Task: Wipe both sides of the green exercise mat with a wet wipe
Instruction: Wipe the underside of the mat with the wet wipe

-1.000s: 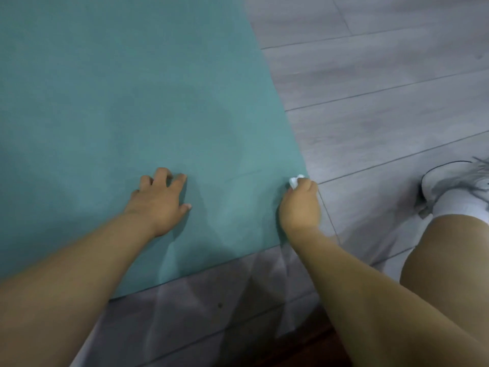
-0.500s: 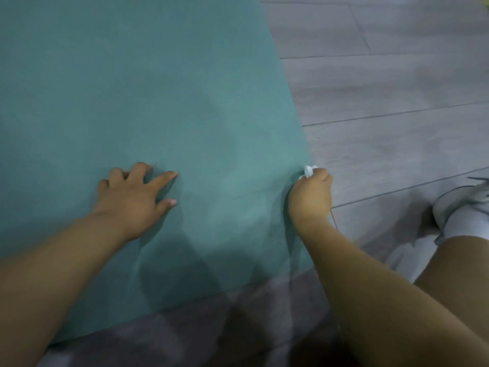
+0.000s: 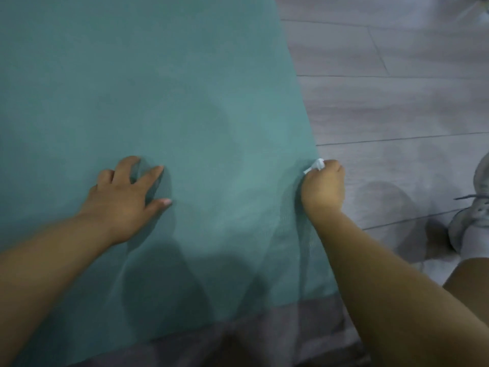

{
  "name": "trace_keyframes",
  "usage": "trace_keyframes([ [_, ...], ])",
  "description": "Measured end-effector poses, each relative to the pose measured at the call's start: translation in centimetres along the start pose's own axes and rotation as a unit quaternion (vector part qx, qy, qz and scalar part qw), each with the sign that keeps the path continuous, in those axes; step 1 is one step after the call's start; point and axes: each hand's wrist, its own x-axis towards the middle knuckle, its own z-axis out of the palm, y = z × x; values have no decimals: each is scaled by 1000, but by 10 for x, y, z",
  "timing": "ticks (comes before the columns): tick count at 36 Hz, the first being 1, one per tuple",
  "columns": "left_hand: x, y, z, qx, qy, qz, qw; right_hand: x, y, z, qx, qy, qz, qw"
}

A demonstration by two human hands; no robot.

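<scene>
Currently one green mat lies flat on the grey plank floor, filling the left and centre of the view; its right edge runs diagonally and its near edge crosses the bottom. Surroundings: one grey sneaker with a pale sock stands on the floor at far right, well apart from the mat, with a bare knee below it. Nothing lies on the mat except the hands and their shadows. Count: two hands, one wipe, one mat, one shoe visible. Left hand rests palm-down on the mat, fingers spread and mostly straight, holding nothing. Right hand sits at the mat's right edge, fingers curled into a fist around one white wet wipe; only a small tuft of the wipe shows, touching the mat edge.
</scene>
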Motion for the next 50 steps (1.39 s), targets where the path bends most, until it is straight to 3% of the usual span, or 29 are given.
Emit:
trace_keyframes([
  [2,4,0,0,-18,-1,-13,1000,1,-15,16,8,20,47,999],
  [3,7,0,1,-19,-4,-16,1000,-3,-22,24,6,25,27,999],
  [6,14,-4,3,-5,1,-10,1000,-31,-49,51,-11,-21,-179,984],
  [9,20,-8,0,-5,10,-2,1000,-64,-65,55,12,-106,-448,888],
  [11,23,-11,-2,14,20,8,1000,-67,-61,47,-6,-158,-558,815],
  [12,25,-12,-4,29,25,13,999,-58,-58,41,-25,-178,-573,800],
  [14,27,-13,-8,40,23,11,999,-27,-51,30,-41,-166,-482,859],
  [16,30,-11,-10,35,26,3,999,15,-35,18,-48,-115,-294,948],
  [17,32,-10,-10,28,34,0,999,33,-28,14,-56,-81,-206,974],
  [19,35,-7,-10,13,51,-9,999,53,-23,8,-38,-20,-60,997],
  [21,39,-5,-8,-4,70,-21,997,58,-28,13,-36,-11,2,999],
  [23,43,-5,-6,-13,81,-29,996,50,-43,25,-50,-15,-30,998],
  [26,45,-8,-3,-23,57,-38,997,23,-73,53,-67,-54,-207,975],
  [29,47,-15,-3,-17,45,-30,998,-12,-92,72,-37,-151,-409,899],
  [31,51,-20,-5,-1,59,-24,998,-16,-94,66,-31,-167,-509,844],
  [32,54,-23,-6,11,76,-17,997,-8,-93,60,-42,-173,-519,836],
  [34,58,-27,-10,27,116,-11,993,24,-84,52,-52,-152,-447,880],
  [37,65,-26,-12,41,152,-25,987,86,-61,38,9,-50,-173,984],
  [39,69,-25,-10,56,148,-41,987,110,-54,34,50,-12,-14,999],
  [42,74,-22,-7,50,160,-56,984,120,-62,43,87,-7,52,995],
  [44,76,-20,-6,27,165,-73,983,102,-82,53,33,1,-4,999],
  [46,77,-19,-6,-6,172,-79,982,72,-104,68,-5,-15,-150,989],
  [50,77,-18,-7,-49,170,-66,982,20,-138,89,18,-137,-403,905],
])
